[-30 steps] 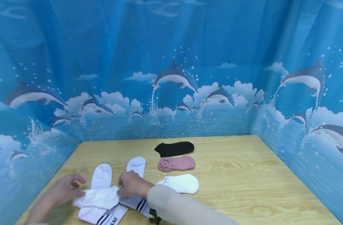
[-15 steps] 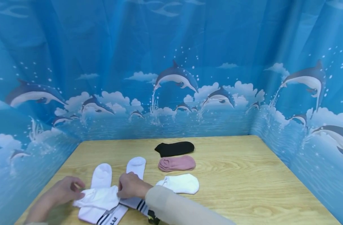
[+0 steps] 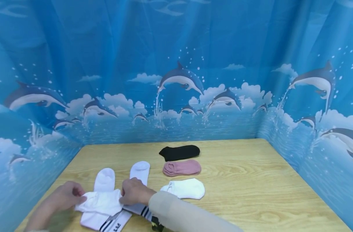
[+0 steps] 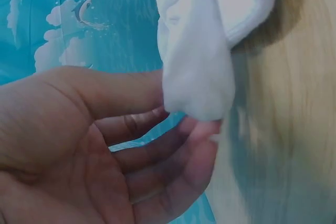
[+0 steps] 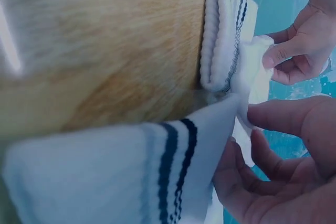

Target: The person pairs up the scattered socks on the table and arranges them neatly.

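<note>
A short white sock (image 3: 102, 202) is stretched crosswise over a long white sock with dark stripes (image 3: 104, 178) at the table's left. My left hand (image 3: 63, 197) pinches its left end between thumb and fingers. The left wrist view shows this end of the white sock (image 4: 198, 72) hanging at the fingertips. On the other end, my right hand (image 3: 136, 192) pinches the cloth, its thumb on it in the right wrist view. Beneath the right hand lies a second long striped sock (image 3: 141, 170), partly hidden by that hand. Its striped cuff (image 5: 121, 166) shows in the right wrist view.
To the right of the hands lie another short white sock (image 3: 188, 189), a folded pink sock (image 3: 182, 168) and a black sock (image 3: 180, 153), one behind another. The wooden table (image 3: 252, 187) meets a blue dolphin curtain (image 3: 176, 122) at the back and sides.
Both hands keep their hold and hardly move. The short white sock between them has risen slightly and looks a little smoother. The other socks stay put.
</note>
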